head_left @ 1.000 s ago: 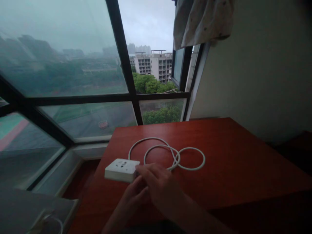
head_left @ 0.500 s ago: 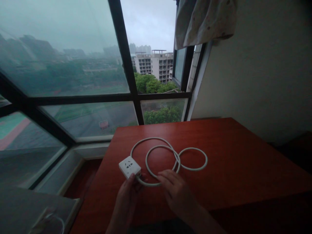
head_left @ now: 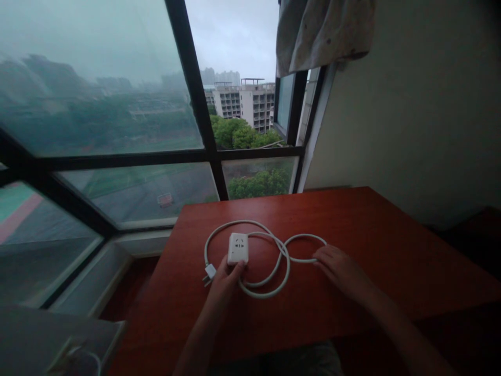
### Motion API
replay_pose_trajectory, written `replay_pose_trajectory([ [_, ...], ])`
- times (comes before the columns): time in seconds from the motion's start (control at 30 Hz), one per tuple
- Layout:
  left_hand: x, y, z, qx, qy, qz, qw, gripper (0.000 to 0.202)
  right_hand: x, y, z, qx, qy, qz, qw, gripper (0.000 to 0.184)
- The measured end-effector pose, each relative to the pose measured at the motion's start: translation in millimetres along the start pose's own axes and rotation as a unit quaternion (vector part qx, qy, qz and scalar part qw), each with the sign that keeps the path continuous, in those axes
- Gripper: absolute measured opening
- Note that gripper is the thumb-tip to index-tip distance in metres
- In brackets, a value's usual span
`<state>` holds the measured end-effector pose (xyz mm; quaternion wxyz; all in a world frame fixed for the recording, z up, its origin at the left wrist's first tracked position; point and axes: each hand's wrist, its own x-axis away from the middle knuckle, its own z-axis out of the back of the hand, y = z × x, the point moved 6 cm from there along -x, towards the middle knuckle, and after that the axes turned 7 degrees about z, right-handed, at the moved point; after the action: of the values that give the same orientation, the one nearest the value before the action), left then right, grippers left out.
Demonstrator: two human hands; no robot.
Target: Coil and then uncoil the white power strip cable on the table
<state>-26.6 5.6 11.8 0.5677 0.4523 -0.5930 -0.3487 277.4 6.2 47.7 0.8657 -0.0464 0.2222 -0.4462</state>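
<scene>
A white extension socket [head_left: 237,249] is in my left hand [head_left: 226,279], the thumb pressed on its near edge and the outlet face turned up. Its white cable [head_left: 267,296] lies in overlapping loops on the reddish-brown table [head_left: 305,324]. My right hand [head_left: 340,267] is closed on the far right side of the small right loop, its fingertips hidden from me in part. Just left of my left hand lies the cable's white plug [head_left: 210,271], prongs pointing left and toward me.
A large dark-framed window [head_left: 211,155] stands beyond the table's far edge, one pane open. A curtain [head_left: 324,36] hangs at the upper right beside a plain wall [head_left: 399,120]. At the lower left is a pale ledge [head_left: 90,324] with a thin white cord.
My left hand has carried the socket to the right and turned it, and the plug now shows. The right hand has moved from the near part of the cable to the right loop.
</scene>
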Motion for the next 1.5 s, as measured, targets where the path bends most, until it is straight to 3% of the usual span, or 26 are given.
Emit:
replay_pose_trajectory([
  [0.13,-3.5,-0.3,-2.9,-0.057,-0.031,-0.005,0.998,0.041,-4.9,7.0,2.1,-0.016,0.049,-0.011,0.999,0.023],
  [0.33,-8.8,-8.1,10.8,-0.097,-0.033,-0.017,0.995,0.041,-6.8,23.6,-1.1,-0.017,0.088,-0.059,0.994,0.026],
  [0.57,-12.1,1.7,3.0,-0.218,-0.015,-0.115,0.969,0.035,-19.1,23.0,8.8,-0.012,0.112,-0.097,0.989,0.028],
  [0.67,-14.5,8.4,-0.9,-0.338,0.036,-0.146,0.929,0.036,-21.6,15.6,13.4,-0.012,0.119,-0.084,0.989,0.027],
  [0.77,-16.5,11.2,-5.9,-0.448,0.068,-0.138,0.881,0.039,-19.8,9.4,13.1,-0.012,0.112,-0.059,0.992,0.025],
  [0.93,-12.9,12.3,-15.3,-0.627,0.075,-0.062,0.773,0.041,-11.6,6.5,6.8,-0.004,0.107,-0.044,0.993,0.022],
  [1.03,-7.5,15.0,-19.7,-0.668,0.065,-0.053,0.739,0.039,-7.3,4.3,4.2,-0.003,0.105,-0.035,0.994,0.022],
  [1.23,-0.4,17.1,-19.8,-0.684,0.074,-0.075,0.722,0.037,0.7,-2.8,1.2,0.001,0.09,-0.024,0.996,0.023],
  [1.5,9.7,17.2,-19.6,-0.661,0.093,-0.128,0.734,0.037,15.4,-11.2,-13.4,0.002,0.029,-0.013,0.999,0.025],
])
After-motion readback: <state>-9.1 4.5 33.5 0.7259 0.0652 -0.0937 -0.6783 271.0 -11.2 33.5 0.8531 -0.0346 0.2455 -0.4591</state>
